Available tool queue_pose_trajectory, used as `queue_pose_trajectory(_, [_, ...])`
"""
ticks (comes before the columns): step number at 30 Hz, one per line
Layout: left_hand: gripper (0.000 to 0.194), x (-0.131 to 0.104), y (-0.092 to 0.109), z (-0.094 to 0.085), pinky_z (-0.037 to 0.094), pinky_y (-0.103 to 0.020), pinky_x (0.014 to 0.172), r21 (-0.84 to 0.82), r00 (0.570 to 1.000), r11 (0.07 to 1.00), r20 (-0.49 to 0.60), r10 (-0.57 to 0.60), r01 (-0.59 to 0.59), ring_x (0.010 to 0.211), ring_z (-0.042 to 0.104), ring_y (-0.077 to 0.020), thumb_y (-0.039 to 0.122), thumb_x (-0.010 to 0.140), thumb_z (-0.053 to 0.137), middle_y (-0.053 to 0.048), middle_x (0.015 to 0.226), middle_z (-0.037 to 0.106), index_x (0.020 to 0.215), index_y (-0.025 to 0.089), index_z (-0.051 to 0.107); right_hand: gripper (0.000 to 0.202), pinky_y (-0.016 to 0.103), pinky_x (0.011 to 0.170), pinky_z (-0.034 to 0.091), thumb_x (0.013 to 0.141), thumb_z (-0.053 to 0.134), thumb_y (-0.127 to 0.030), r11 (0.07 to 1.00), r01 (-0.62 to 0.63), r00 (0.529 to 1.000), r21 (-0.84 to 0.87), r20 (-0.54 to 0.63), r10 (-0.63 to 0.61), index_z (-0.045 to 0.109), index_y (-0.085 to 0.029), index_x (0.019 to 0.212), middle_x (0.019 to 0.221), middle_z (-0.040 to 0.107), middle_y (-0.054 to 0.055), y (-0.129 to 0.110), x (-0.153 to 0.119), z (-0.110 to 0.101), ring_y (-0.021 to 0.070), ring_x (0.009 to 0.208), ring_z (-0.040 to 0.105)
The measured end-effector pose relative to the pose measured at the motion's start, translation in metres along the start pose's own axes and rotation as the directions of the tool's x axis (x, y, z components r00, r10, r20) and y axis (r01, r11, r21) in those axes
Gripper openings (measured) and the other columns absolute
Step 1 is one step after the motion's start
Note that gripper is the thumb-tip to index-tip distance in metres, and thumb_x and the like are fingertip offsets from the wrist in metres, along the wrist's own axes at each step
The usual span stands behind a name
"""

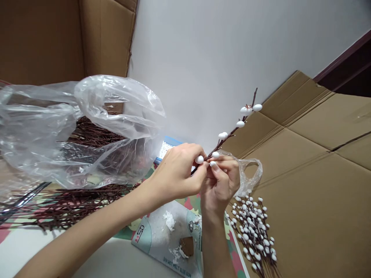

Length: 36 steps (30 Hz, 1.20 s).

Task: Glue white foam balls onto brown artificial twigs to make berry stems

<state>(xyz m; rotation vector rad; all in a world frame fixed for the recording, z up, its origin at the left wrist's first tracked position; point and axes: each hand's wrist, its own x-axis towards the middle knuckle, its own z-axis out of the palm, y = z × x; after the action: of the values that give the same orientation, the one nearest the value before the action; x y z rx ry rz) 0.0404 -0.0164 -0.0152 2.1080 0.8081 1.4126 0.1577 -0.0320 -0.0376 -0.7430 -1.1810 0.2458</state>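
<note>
Held up in front of me is an artificial pussy willow branch (228,136), a brown stem with several white oval buds, slanting up to the right. My left hand (181,166) is closed around its lower stem, with a white bud (199,159) beside the fingers. Just to the right, my right hand (222,181) makes a pinch against the same stem, with a small white bud (213,164) at the thumb tip. Another bud (215,154) sits on the stem above that thumb. The fingers partly hide the lower end of the stem.
At left, a clear plastic bag (116,154) holds brown twigs (95,133); more twigs (75,204) lie below it. A glue gun package (156,227) with white crumbs lies below my hands. Finished-looking budded branches (252,227) lie at right by cardboard (315,200).
</note>
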Motion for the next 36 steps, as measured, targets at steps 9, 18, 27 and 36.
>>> queue_pose_trajectory(9, [0.009,0.001,-0.001,0.002,0.036,-0.026,0.057,-0.02,1.0,1.0,-0.008,0.001,-0.001,0.061,0.051,-0.0127,0.016,0.08,0.052,0.001,0.065,0.058,0.073,0.017,0.058,0.016,0.03,0.075,0.047,0.08,0.056,-0.014,0.999,-0.022,0.999,-0.041,0.04,0.024,0.054,-0.021,0.066,0.083,0.053,-0.001,0.005,0.0,-0.004,0.0137,0.084,0.056])
queue_pose_trajectory(18, [0.032,0.01,-0.012,-0.005,0.045,-0.033,0.076,-0.273,0.988,0.953,0.115,-0.102,0.13,0.083,0.057,-0.0191,0.044,0.076,0.06,-0.005,0.09,0.064,0.09,0.016,0.06,0.011,0.03,0.076,0.042,0.084,0.057,-0.02,0.916,0.206,0.975,-0.344,0.151,-0.162,0.058,-0.023,0.074,0.084,0.052,-0.002,0.011,0.011,-0.016,0.0143,0.084,0.052])
queue_pose_trajectory(27, [0.019,0.02,-0.027,0.002,0.04,-0.025,0.062,-0.585,0.963,0.78,0.007,-0.271,0.223,0.066,0.047,-0.0124,0.032,0.07,0.062,0.001,0.069,0.05,0.066,0.018,0.049,0.01,0.03,0.071,0.044,0.086,0.055,-0.016,0.795,0.392,0.906,-0.463,0.346,-0.245,0.058,-0.024,0.081,0.083,0.053,0.0,0.014,0.004,-0.009,0.0155,0.08,0.054])
queue_pose_trajectory(36, [0.017,0.02,-0.028,-0.008,0.046,-0.026,0.066,-0.643,0.945,0.75,-0.127,-0.301,0.152,0.065,0.053,-0.0117,0.027,0.069,0.07,0.001,0.066,0.058,0.062,0.016,0.058,0.026,0.034,0.088,0.043,0.097,0.033,-0.032,0.632,0.204,0.904,-0.747,0.391,0.17,0.056,-0.02,0.1,0.1,0.058,0.005,0.054,0.033,-0.026,0.0179,0.1,0.054])
